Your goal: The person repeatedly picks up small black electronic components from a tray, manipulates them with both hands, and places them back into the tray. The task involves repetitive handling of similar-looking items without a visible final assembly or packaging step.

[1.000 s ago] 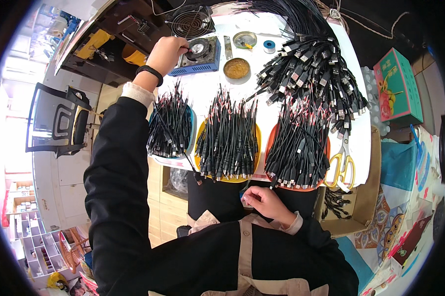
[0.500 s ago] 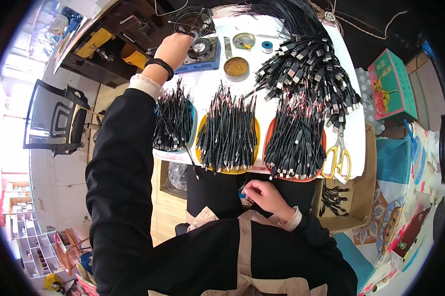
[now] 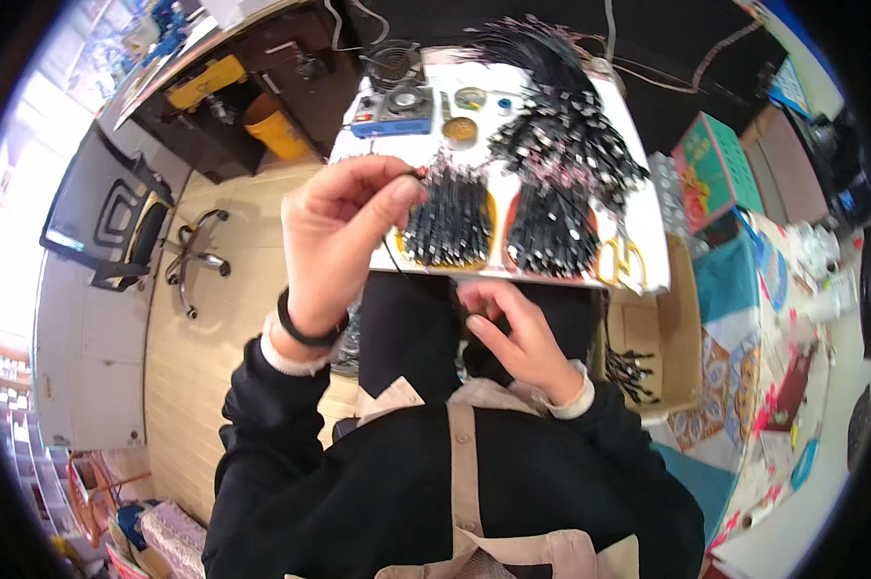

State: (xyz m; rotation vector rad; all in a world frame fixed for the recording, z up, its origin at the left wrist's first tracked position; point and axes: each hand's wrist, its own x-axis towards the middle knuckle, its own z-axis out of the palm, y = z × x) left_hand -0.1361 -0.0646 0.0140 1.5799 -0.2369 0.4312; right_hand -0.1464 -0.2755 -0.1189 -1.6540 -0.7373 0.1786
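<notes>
My left hand (image 3: 344, 214) is raised over the table's front left edge, thumb and forefinger pinched on a thin black cable (image 3: 393, 259). Its reddish end shows at the fingertips and its length dangles below them. Over my lap my right hand (image 3: 524, 343) has bent fingers with thumb and forefinger apart; I see nothing held in it. Beyond the hands, short black cables (image 3: 445, 220) fill a yellow tray (image 3: 494, 232). More black cables (image 3: 553, 227) with metal plugs lie on an orange tray (image 3: 510, 232) to the right.
A blue stove-like device (image 3: 392, 121), a round tin of brown stuff (image 3: 460, 129) and a solder spool (image 3: 504, 103) stand farther back. A large black cable bundle (image 3: 571, 135) covers the back right. Yellow-handled scissors (image 3: 624, 262) lie at the right edge, above a cardboard box (image 3: 681, 328).
My left hand has come back from the blue device toward me and now pinches a cable. My right hand has loosened its curled fingers. The view has shifted and tilted.
</notes>
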